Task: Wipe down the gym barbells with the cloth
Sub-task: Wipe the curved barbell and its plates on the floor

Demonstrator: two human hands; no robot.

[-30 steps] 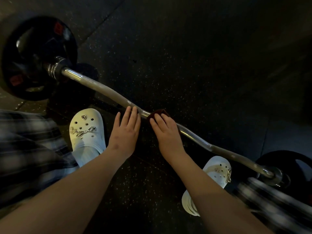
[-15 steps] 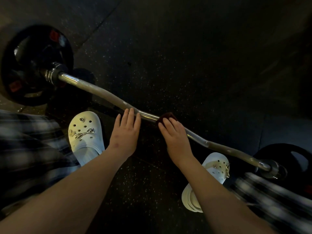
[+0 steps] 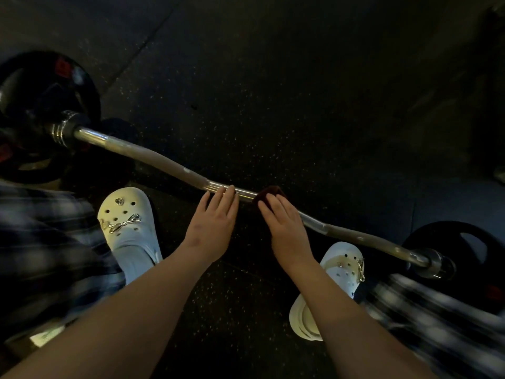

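Pressing the dark red cloth (image 3: 269,193) on the middle of the EZ curl bar (image 3: 153,157), the right hand (image 3: 287,231) lies flat, grip unclamped; the flat left hand (image 3: 211,228) steadies at 9 o'clock. Wrapping the cloth round should wipe better.

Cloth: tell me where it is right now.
In the head view, the dark red cloth sits on the middle of the curl bar, pressed under the right hand, just to the right of the left hand.
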